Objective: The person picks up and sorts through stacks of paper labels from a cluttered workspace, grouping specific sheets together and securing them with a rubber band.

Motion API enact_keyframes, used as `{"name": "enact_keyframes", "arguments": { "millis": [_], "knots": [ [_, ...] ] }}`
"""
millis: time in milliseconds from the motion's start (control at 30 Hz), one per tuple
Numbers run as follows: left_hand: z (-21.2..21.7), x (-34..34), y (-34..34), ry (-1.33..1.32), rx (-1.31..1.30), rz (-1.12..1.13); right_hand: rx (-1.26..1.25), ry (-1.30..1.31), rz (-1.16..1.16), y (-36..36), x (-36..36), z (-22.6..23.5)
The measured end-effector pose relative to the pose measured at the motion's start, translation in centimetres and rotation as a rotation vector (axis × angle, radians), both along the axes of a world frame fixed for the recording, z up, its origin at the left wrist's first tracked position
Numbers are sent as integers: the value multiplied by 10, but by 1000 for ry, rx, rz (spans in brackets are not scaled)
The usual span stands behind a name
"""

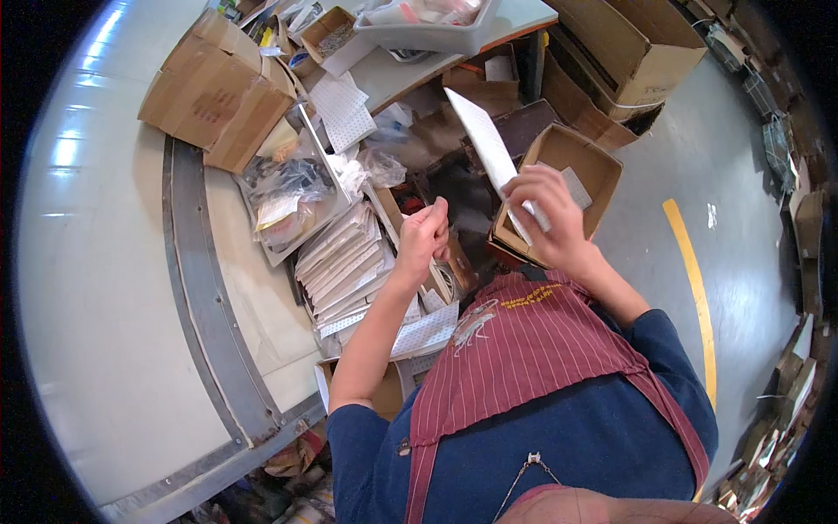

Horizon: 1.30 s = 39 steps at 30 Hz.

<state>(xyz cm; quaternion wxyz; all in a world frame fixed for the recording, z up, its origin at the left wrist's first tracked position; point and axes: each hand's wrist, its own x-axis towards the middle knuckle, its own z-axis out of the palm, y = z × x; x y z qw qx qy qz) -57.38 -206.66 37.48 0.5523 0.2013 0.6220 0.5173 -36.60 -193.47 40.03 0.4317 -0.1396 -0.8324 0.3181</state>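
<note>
Two hands are raised above the lap, each with something pinched in it. A long white card point(491, 148) is held by the right hand point(546, 214), the grip closed on its lower end so that the rest stands up and away, tilted toward the worktop point(113, 288); held so, its face is turned to the person, which suggests that it is being looked over. The left hand point(425, 234) is curled into a fist, its grip shut on something small and thin that sticks up from the knuckles; what that is cannot be told. Just behind the right hand one open brown box point(602, 166) is kept near the knee, with one pale sheet lying in it, within easy reach of that hand. Beside the left forearm a fanned stack of white perforated cards point(345, 262) lies on the worktop's edge, too many and too overlapped to count. One clear tray of bagged parts point(288, 196) sits beyond the stack, and one closed carton point(218, 92) beyond that. One grey tub point(428, 37) stands at the far end. One yellow line point(694, 288) is painted on the floor.
</note>
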Motion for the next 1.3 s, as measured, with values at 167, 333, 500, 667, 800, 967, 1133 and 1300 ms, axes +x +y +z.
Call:
{"name": "enact_keyframes", "arguments": {
  "millis": [167,333,500,667,800,967,1133,1300],
  "knots": [
    [4,0,17,-125,175,211,419,-98,170,-31,-14,1],
    [29,9,14,-438,343,254,405,-178,158,-36,-23,-14],
    [6,2,6,-305,446,184,483,-272,181,-32,-23,-17],
    [3,2,10,-166,340,330,228,-114,313,-15,-15,-17],
    [4,2,3,-127,349,398,-171,27,6,11,-5,-4],
    [7,14,4,-134,343,403,-889,46,180,15,-4,-17],
    [9,21,-1,-187,391,312,-1064,26,247,5,-3,-20],
    [17,19,-3,-92,401,301,-913,80,139,7,4,-19]
  ]
}}
